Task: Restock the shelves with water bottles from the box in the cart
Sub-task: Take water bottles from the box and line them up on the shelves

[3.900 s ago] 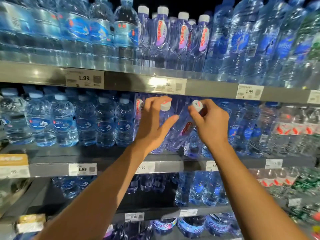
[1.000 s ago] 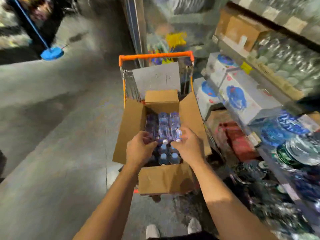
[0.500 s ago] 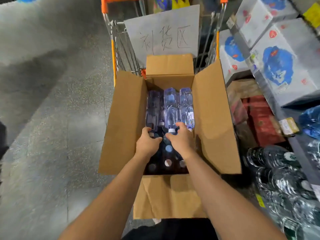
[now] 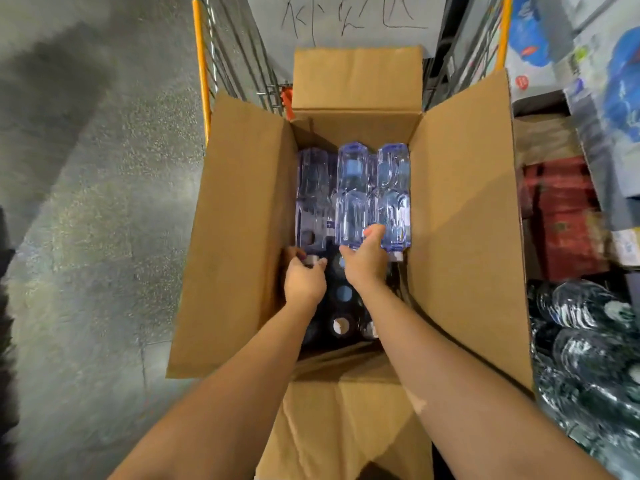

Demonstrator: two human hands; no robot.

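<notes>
An open cardboard box (image 4: 464,209) sits in the orange-framed cart (image 4: 201,74). Clear bluish water bottles lie on their sides in its far half; upright bottles with white caps (image 4: 341,325) stand below them in the dark near half. My left hand (image 4: 304,280) grips the capped neck of the left lying bottle (image 4: 311,199). My right hand (image 4: 365,259) curls round the neck end of the middle lying bottle (image 4: 351,202). A third lying bottle (image 4: 394,199) rests beside it on the right.
A white sheet with handwriting (image 4: 346,19) hangs on the cart's far wall. To the right are the lower shelves with shrink-wrapped bottle packs (image 4: 588,341), red cases (image 4: 561,216) and white-blue cartons (image 4: 616,109). Grey floor (image 4: 86,237) lies on the left.
I turned from the shelf, where both hands set bottles, down to the cart. Over the last second the view closed in on the box and both hands took hold of lying bottles' necks.
</notes>
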